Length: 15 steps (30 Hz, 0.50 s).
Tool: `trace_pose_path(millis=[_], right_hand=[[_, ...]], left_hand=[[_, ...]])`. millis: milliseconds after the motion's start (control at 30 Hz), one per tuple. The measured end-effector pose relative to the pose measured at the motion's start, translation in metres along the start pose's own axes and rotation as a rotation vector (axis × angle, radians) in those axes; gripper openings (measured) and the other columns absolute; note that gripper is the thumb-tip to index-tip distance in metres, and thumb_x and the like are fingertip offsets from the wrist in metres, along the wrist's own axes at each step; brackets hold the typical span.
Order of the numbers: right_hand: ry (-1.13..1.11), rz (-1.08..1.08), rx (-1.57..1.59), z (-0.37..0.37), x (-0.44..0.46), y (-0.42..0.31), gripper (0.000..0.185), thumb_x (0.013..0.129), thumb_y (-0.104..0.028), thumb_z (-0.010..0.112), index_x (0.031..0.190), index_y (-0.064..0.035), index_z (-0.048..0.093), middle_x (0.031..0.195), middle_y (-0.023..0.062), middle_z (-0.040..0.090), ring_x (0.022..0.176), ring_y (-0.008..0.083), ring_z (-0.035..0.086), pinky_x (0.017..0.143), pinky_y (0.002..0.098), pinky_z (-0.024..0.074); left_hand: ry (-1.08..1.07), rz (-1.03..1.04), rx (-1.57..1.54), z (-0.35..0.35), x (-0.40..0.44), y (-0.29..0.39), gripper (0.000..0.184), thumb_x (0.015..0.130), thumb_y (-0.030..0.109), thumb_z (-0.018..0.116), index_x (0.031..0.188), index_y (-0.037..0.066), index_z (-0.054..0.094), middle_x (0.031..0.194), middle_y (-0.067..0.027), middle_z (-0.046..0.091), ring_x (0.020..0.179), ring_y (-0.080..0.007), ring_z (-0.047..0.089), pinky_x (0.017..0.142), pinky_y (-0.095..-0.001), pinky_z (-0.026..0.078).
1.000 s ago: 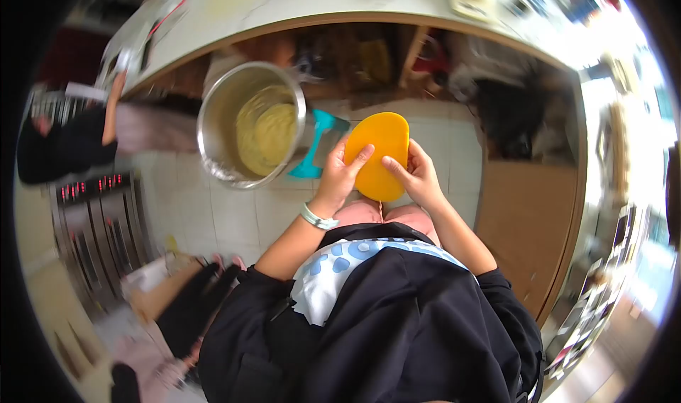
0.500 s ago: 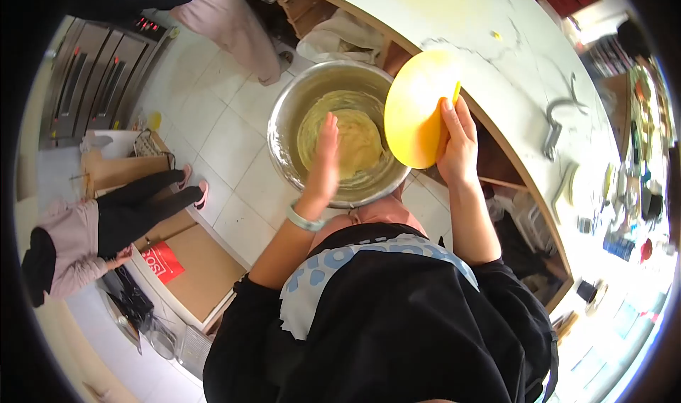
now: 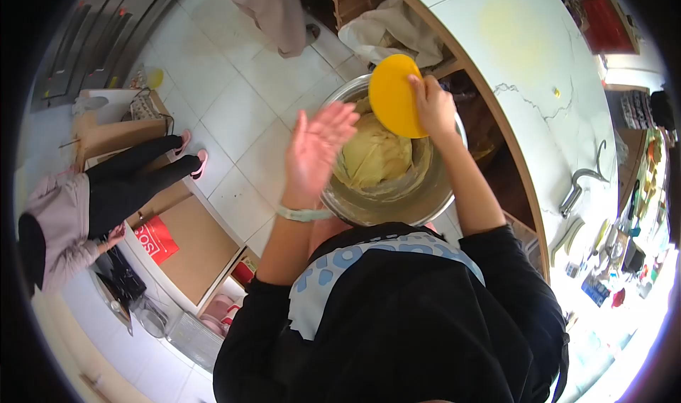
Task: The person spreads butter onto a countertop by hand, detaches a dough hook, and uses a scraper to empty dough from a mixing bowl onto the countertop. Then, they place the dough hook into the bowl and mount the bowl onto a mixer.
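A big steel mixing bowl (image 3: 441,190) sits in front of my body, holding a mass of soft pale-yellow dough (image 3: 369,155). My right hand (image 3: 434,109) grips a flat, oval yellow dough scraper (image 3: 394,94) by its right edge, raised above the bowl's far side. The scraper covers part of the dough and rim. Over the left side of the bowl, my left hand (image 3: 318,144) is open, palm showing and fingers stretched out, with nothing in it. A pale band circles the left wrist.
A marble-look counter (image 3: 489,63) curves along the right, with a metal hook-shaped tool (image 3: 585,180) on it. Below are shelves with a white cloth sack (image 3: 394,34). One person (image 3: 67,211) stands at left by cardboard boxes; another person's trouser leg (image 3: 269,13) shows at top.
My left hand has turned its palm into view and shifted slightly left. The right hand has brought the scraper left, over the bowl. The view has shifted, and the bowl appears farther right.
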State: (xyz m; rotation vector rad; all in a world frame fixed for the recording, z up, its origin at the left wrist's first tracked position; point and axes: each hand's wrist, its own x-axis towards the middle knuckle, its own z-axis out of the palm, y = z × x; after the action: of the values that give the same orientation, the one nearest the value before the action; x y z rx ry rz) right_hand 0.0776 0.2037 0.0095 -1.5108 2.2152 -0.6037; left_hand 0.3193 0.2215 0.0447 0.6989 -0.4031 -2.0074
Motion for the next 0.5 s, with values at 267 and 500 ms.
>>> trace_pose_path(millis=[267, 500], right_hand=[[-0.52, 0.008, 0.246, 0.115, -0.113, 0.003, 0.04, 0.086, -0.03, 0.052, 0.115, -0.0064, 0.041, 0.082, 0.0267, 0.059, 0.075, 0.0427, 0.058, 0.066, 0.0479, 0.0451], [-0.258, 0.152, 0.267, 0.276, -0.1, 0.012, 0.043, 0.077, 0.001, 0.043, 0.119, -0.0049, 0.036, 0.075, 0.0268, 0.058, 0.068, 0.0457, 0.055, 0.061, 0.0502, 0.043]], left_hand=[[0.2, 0.074, 1.057, -0.113, 0.049, -0.015, 0.032, 0.092, 0.029, 0.048, 0.102, 0.0, 0.058, 0.078, -0.0053, 0.059, 0.066, -0.0106, 0.05, 0.062, -0.0252, 0.042], [0.331, 0.161, 0.879, -0.107, 0.033, -0.043, 0.028, 0.091, 0.021, 0.051, 0.094, -0.005, 0.06, 0.072, -0.0006, 0.056, 0.063, -0.0055, 0.043, 0.057, -0.021, 0.039]])
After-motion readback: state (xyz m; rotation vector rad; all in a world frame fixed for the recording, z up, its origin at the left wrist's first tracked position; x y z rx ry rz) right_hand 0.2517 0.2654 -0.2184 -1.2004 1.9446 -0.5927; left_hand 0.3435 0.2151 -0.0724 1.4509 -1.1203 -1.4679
